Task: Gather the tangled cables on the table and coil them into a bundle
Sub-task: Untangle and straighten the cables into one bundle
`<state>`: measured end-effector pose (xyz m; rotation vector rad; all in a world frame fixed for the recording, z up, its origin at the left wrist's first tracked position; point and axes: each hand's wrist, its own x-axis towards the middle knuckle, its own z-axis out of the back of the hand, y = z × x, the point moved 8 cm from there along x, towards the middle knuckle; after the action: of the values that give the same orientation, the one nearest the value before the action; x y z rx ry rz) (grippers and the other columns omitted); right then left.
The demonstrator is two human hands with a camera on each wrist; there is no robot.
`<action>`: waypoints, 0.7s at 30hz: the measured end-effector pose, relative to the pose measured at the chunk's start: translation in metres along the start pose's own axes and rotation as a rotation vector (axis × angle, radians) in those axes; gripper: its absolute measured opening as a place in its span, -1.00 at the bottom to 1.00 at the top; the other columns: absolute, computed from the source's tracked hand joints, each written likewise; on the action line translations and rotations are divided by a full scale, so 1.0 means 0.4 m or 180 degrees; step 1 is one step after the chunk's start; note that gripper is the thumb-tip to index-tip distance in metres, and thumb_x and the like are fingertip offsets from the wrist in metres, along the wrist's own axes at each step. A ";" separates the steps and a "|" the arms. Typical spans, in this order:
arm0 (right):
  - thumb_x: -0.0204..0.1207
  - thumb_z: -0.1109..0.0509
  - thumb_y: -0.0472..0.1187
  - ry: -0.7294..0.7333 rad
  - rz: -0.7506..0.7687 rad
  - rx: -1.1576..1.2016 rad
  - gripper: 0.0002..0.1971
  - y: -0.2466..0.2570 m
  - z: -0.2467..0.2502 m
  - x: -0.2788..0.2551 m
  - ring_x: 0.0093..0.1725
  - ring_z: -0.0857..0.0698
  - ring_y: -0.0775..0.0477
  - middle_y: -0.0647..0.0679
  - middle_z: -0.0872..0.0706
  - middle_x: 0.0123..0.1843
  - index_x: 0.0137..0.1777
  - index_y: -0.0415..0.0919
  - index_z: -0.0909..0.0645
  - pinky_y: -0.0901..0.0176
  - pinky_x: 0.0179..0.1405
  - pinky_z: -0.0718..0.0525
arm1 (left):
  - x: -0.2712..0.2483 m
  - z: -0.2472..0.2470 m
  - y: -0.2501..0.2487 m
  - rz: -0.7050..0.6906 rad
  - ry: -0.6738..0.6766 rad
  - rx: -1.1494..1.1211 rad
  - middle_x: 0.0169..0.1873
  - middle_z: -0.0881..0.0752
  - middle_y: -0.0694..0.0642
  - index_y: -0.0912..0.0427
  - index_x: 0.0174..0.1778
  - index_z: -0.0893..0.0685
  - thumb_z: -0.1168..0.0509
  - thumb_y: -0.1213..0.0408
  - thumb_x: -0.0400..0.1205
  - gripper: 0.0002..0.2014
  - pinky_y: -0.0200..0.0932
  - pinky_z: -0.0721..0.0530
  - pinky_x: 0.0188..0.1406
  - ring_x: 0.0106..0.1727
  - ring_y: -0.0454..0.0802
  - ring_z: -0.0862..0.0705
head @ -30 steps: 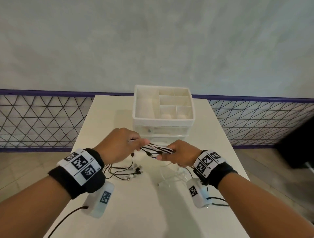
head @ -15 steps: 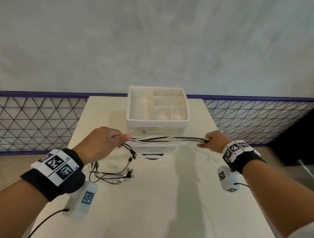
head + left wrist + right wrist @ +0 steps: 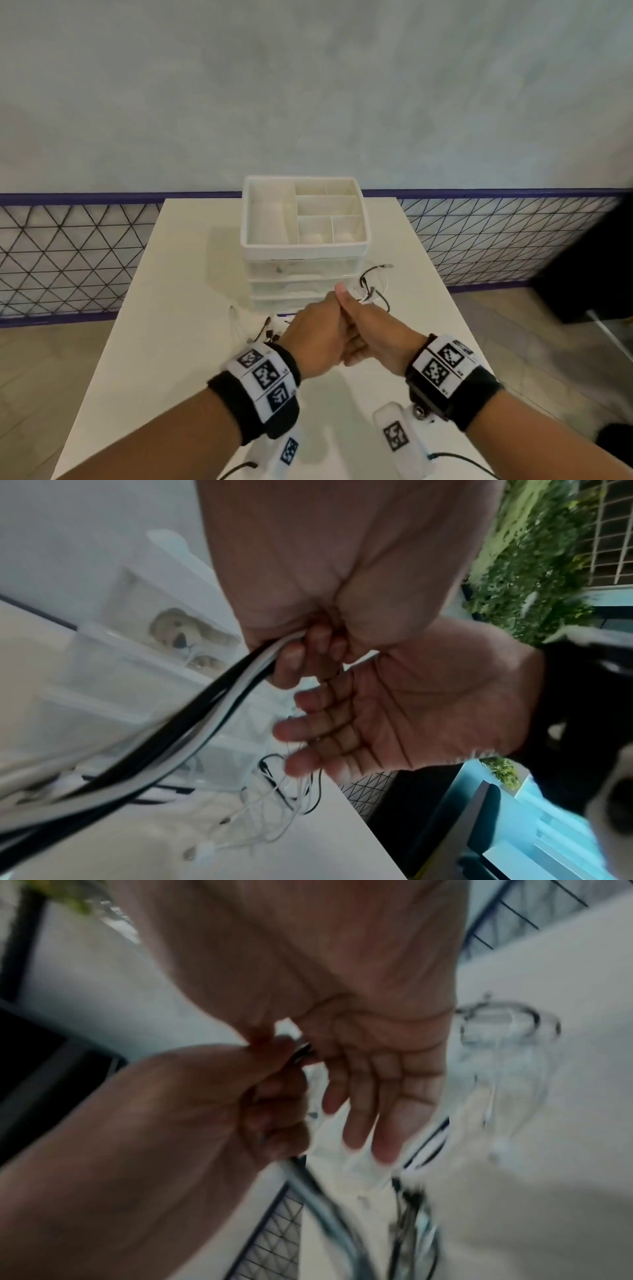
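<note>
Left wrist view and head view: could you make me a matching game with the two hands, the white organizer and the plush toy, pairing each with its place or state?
Things:
1. left hand
2. right hand
3. white organizer
4. plush toy

Places or states:
a. inside a clear drawer
b. fingers straight
c. stands on the table
d. fingers curled round the black and white cables

Pairs: 1-d; 2-b; 3-c; 4-a

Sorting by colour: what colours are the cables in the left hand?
Black and white cables, clearest in the left wrist view.
</note>
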<state>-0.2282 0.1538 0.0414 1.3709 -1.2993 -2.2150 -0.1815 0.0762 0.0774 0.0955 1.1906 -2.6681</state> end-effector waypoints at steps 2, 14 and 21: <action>0.74 -0.14 0.13 -0.0276 -0.0090 0.0701 -0.49 -0.008 0.010 0.003 -0.25 -0.72 -0.20 -0.23 -0.75 -0.22 -0.04 -0.31 -0.71 0.06 -0.24 -0.72 | 0.010 -0.039 -0.003 0.0012 0.0067 0.0158 0.04 -0.72 0.14 0.27 0.21 -0.48 -0.07 0.24 0.74 -0.77 -0.11 -0.61 -0.07 0.00 0.11 -0.71; 0.67 0.05 -0.38 -0.1558 -0.0195 0.2840 -0.77 -0.006 0.210 0.088 -0.40 -0.56 -0.14 -0.09 -0.44 -0.38 -0.14 -0.18 -0.38 0.01 -0.35 -0.64 | -0.015 -0.054 0.163 0.0286 0.0565 0.0232 -0.34 -0.55 0.05 0.01 -0.30 -0.34 -0.10 0.01 0.77 -0.67 0.07 -0.57 -0.09 -0.27 0.10 -0.51; 0.64 0.00 -0.36 -0.1553 0.0541 0.2688 -0.68 0.162 0.340 0.109 -0.71 -0.24 0.01 0.02 -0.30 -0.69 -0.36 -0.13 -0.35 0.27 -0.52 -0.34 | -0.072 0.075 0.264 0.0511 0.0213 -0.0066 -0.43 -0.51 -0.05 -0.09 -0.26 -0.43 -0.10 0.05 0.78 -0.74 -0.20 -0.43 -0.33 -0.40 -0.10 -0.47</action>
<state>-0.3771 0.1668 0.0884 0.8416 -2.6141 -2.0103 -0.1289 -0.0098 0.0248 0.2672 1.1768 -2.5309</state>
